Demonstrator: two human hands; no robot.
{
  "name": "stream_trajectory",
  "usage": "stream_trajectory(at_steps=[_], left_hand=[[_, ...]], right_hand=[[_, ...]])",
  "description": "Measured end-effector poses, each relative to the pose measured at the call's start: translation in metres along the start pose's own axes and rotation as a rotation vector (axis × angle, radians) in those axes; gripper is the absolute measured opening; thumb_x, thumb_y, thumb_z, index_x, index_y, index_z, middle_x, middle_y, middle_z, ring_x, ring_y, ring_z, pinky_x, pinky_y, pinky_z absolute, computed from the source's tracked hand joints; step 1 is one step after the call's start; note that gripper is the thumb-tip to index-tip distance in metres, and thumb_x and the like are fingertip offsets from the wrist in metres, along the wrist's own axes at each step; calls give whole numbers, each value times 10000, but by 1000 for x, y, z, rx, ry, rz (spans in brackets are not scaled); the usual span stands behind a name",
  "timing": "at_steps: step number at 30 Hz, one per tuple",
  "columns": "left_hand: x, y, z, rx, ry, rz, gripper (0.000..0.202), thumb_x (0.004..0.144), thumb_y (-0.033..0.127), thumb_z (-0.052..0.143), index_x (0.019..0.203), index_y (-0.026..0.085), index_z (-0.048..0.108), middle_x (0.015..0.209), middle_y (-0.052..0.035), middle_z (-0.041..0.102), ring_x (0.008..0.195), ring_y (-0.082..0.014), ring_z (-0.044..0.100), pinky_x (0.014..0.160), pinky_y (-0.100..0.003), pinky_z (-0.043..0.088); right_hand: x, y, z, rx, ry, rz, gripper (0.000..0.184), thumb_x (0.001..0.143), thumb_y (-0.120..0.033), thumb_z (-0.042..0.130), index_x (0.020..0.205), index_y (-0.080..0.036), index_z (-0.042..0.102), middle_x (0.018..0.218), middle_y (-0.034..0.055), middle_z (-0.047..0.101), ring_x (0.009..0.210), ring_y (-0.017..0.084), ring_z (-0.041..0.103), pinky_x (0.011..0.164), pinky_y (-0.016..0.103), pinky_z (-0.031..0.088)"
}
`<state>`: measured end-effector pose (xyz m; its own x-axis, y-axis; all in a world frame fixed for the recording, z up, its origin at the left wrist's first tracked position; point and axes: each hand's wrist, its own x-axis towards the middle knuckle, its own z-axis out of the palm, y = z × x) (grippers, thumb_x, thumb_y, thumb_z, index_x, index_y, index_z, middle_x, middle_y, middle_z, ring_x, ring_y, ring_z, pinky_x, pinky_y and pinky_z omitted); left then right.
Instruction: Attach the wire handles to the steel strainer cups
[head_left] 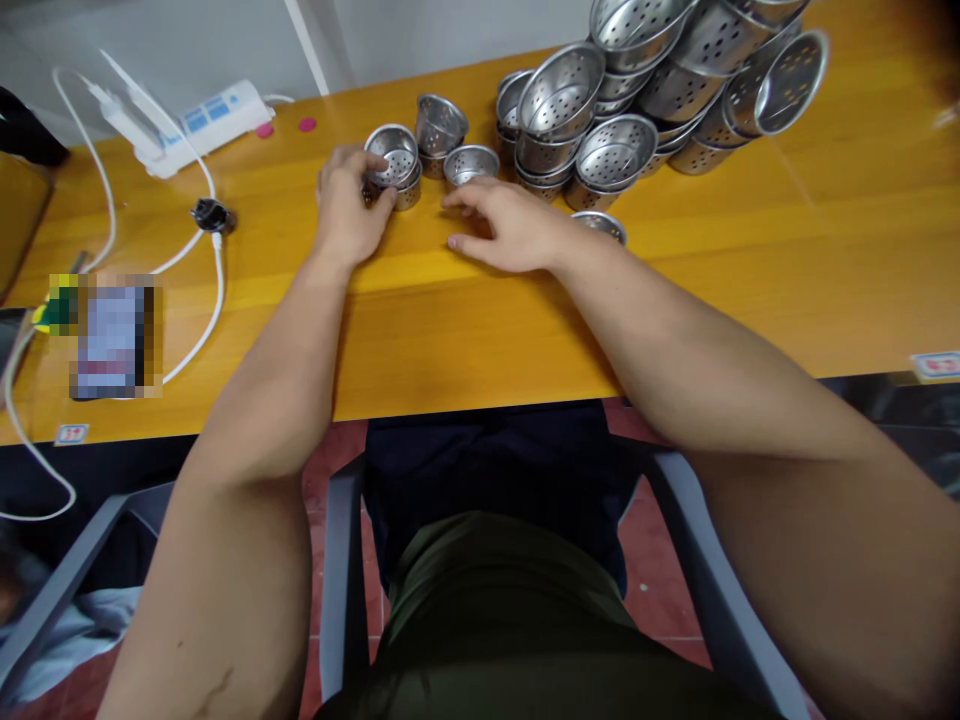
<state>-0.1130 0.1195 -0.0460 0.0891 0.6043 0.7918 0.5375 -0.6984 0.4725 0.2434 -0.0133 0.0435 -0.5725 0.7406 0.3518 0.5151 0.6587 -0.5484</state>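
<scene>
At the back of the table, my left hand (351, 200) has its fingers and thumb around the left side of a perforated metal cup (392, 153), which is stacked in another one. My right hand (510, 218) hovers with fingers and thumb apart, just in front of a single small perforated cup (471, 163); whether the fingertips touch it I cannot tell. Behind and between the hands stands another short stack of cups (441, 125), its top one tilted. One more cup (600, 226) shows its rim behind my right wrist.
A large heap of stacked perforated cups (619, 160) fills the back right. To the left lie a white power strip (206, 125), white cables, a black plug (212, 214) and a blurred-out phone-like device (112, 340). Two pink discs (307, 125) rest near the wall.
</scene>
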Motion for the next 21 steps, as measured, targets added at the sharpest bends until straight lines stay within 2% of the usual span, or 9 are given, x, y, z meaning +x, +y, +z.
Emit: stream_trajectory(at_steps=[4, 7, 9, 14, 16, 19, 21], left_hand=[[2, -6, 3, 13, 15, 5, 867, 871, 1190, 855, 1167, 376, 821, 1272, -60, 789, 1248, -378, 560, 1131, -614, 422], [4, -10, 5, 12, 21, 38, 895, 881, 1215, 815, 1211, 383, 804, 1311, -52, 781, 1268, -360, 549, 1145, -628, 401], [5, -8, 4, 6, 26, 34, 892, 874, 1215, 809, 1205, 387, 801, 1328, -63, 781, 1282, -365, 545, 1153, -655, 373], [2, 14, -3, 54, -70, -19, 594, 985, 983, 855, 1212, 437, 804, 1403, -88, 747, 1345, -395, 558, 1199, -717, 364], [0, 25, -5, 97, -104, -52, 566, 1005, 975, 822, 1194, 442, 823, 1420, -105, 730, 1380, -414, 565, 1234, -740, 367], [0, 39, -11, 119, -132, -118, 631, 896, 1045, 860, 1085, 444, 829, 1379, -125, 717, 1371, -459, 583, 1258, -781, 368], [2, 45, -15, 136, -194, -117, 575, 941, 1009, 849, 1120, 464, 812, 1378, -122, 707, 1376, -460, 587, 1236, -782, 389]], right_hand=[[4, -7, -19, 31, -17, -27, 542, 1079, -801, 806, 1286, -314, 921, 1299, 143, 956, 1124, 439, 904, 1139, 700, 732], [4, -14, -33, 17, 40, -7, 527, 1049, -850, 753, 1087, -339, 880, 1122, 104, 951, 985, 360, 842, 1048, 633, 705], [3, -18, -38, 32, 85, 23, 485, 1045, -832, 747, 1026, -355, 838, 1074, 78, 935, 945, 333, 792, 1023, 596, 679], [1, -24, -37, 111, 58, 71, 440, 951, -847, 829, 950, -407, 814, 1027, 53, 908, 952, 367, 759, 1079, 650, 632], [1, -24, -35, 132, 49, 88, 401, 921, -828, 831, 925, -428, 805, 1029, 56, 903, 958, 383, 751, 1091, 678, 618], [0, -28, -36, 162, 44, 124, 340, 905, -785, 849, 900, -448, 803, 1035, 52, 898, 994, 405, 750, 1111, 695, 603], [-2, -32, -39, 170, 26, 157, 313, 901, -769, 890, 893, -467, 808, 1027, 26, 898, 1045, 416, 755, 1132, 688, 608]])
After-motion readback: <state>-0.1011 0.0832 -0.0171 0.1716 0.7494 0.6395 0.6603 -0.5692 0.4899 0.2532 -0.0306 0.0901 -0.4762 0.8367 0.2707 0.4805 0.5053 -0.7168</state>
